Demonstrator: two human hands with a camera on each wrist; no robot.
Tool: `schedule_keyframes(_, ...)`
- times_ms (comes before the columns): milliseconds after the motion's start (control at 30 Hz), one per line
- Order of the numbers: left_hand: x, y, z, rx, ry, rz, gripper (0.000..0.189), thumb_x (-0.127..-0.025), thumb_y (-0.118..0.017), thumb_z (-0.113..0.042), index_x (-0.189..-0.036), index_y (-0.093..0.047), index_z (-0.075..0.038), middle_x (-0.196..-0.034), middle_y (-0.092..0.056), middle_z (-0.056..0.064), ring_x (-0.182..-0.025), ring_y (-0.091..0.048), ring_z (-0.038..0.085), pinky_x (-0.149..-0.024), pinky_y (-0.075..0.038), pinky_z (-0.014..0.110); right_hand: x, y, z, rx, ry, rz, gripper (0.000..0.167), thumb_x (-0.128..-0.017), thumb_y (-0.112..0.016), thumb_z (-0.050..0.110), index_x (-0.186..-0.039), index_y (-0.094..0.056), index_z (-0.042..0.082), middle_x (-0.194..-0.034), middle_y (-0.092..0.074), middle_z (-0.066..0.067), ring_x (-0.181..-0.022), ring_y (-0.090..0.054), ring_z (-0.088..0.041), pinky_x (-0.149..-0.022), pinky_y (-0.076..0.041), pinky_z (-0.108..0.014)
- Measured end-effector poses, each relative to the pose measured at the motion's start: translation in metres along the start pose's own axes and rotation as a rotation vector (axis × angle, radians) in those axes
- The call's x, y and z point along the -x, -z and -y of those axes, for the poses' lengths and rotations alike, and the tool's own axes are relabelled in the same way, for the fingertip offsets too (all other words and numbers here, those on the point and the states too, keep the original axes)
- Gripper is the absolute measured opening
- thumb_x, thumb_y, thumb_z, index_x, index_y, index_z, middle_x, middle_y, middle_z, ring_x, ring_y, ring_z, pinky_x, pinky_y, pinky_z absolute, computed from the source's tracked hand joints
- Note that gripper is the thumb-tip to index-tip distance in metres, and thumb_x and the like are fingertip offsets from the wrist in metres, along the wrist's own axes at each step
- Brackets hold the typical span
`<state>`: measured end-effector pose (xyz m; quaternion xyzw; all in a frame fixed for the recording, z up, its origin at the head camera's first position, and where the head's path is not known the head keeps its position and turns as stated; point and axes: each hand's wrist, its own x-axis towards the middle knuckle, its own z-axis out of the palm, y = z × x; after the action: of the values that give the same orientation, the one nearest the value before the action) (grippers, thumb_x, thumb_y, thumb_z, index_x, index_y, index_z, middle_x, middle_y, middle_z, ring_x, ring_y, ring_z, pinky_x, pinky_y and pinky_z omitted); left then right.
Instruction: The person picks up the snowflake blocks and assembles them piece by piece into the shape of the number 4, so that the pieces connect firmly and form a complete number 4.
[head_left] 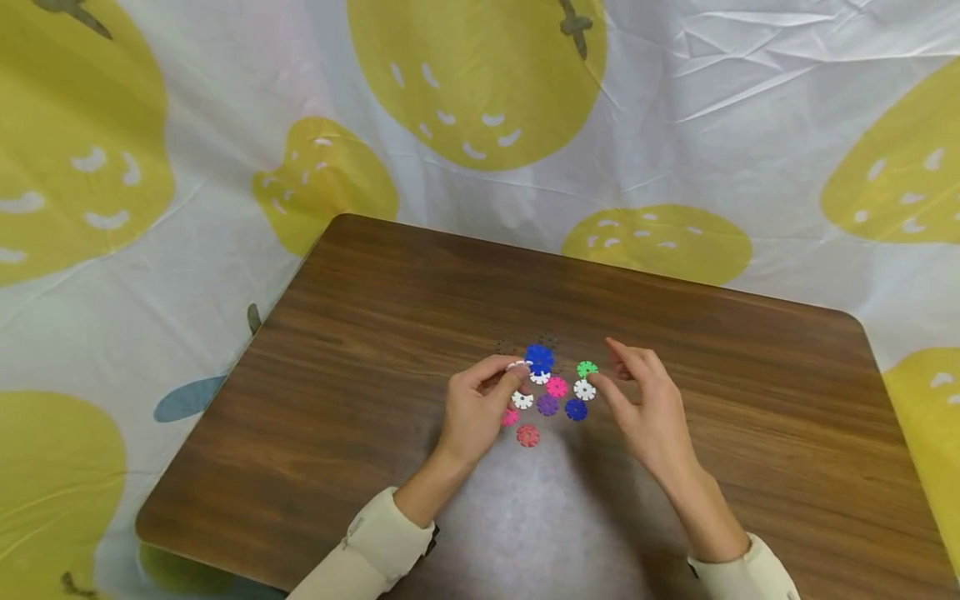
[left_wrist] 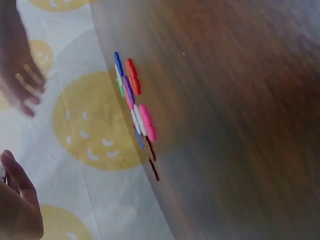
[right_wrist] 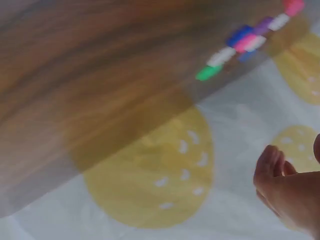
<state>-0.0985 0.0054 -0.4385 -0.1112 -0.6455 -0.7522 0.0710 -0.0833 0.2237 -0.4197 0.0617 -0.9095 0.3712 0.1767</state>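
My left hand [head_left: 480, 404] pinches a white notched disc [head_left: 519, 364] between thumb and fingers, above the table. A larger-looking blue notched disc [head_left: 539, 359] shows right beside those fingertips; whether it is joined to the white one, I cannot tell. To the right, my right hand [head_left: 651, 412] is raised with thumb and forefinger spread apart, and nothing shows between them. Its thumb tip appears close to the green disc [head_left: 587, 368]. In the right wrist view the right hand [right_wrist: 290, 192] has loosely bent fingers.
Several flat notched discs lie together on the wooden table [head_left: 750, 400]: white [head_left: 584, 389], pink [head_left: 557, 387], purple [head_left: 547, 405], dark blue [head_left: 576, 409] and red [head_left: 528, 436]. Brown discs [left_wrist: 154, 170] blend into the wood. A fruit-patterned cloth [head_left: 480, 192] hangs behind the table.
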Motion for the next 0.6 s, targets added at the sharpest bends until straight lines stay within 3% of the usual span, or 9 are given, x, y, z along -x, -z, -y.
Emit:
schedule_keyframes(100, 0.001, 0.001, -0.002, 0.008, -0.021, 0.006, 0.011, -0.095, -0.07, -0.003, -0.1, -0.075, 0.006, -0.08, -0.068, 0.035, -0.06, -0.058, 0.002, -0.055, -0.049, 0.014, 0.001, -0.003, -0.016, 0.027, -0.029, 0.061, 0.058, -0.093, -0.078, 0.015, -0.144, -0.056, -0.001, -0.123, -0.063, -0.021, -0.114, -0.061, -0.038, -0.096, -0.05, -0.052)
schedule_keyframes(200, 0.002, 0.002, -0.003, 0.007, -0.045, 0.01, 0.011, -0.095, -0.071, -0.003, -0.1, -0.075, 0.006, -0.081, -0.068, 0.033, -0.062, -0.059, 0.002, -0.055, -0.05, 0.016, 0.002, -0.007, -0.033, 0.033, -0.07, 0.125, 0.061, -0.095, -0.076, 0.018, -0.146, -0.052, -0.004, -0.128, -0.059, -0.026, -0.121, -0.058, -0.043, -0.101, -0.048, -0.06)
schedule_keyframes(467, 0.005, 0.003, -0.007, -0.021, -0.144, -0.016, 0.008, -0.094, -0.07, 0.0, -0.096, -0.075, 0.007, -0.084, -0.072, 0.023, -0.069, -0.066, 0.008, -0.057, -0.054, 0.021, 0.0, -0.018, -0.07, 0.124, -0.146, 0.251, 0.064, -0.097, -0.074, 0.023, -0.147, -0.049, -0.007, -0.122, -0.059, -0.029, -0.108, -0.056, -0.039, -0.092, -0.048, -0.055)
schedule_keyframes(600, 0.006, 0.004, -0.007, -0.019, -0.171, -0.032, 0.008, -0.094, -0.07, 0.002, -0.096, -0.074, 0.008, -0.086, -0.072, 0.024, -0.069, -0.067, 0.022, -0.059, -0.057, 0.022, 0.001, -0.026, -0.077, 0.12, -0.166, 0.235, 0.049, -0.094, -0.077, 0.02, -0.133, -0.062, -0.005, -0.11, -0.064, -0.025, -0.1, -0.059, -0.035, -0.086, -0.049, -0.05)
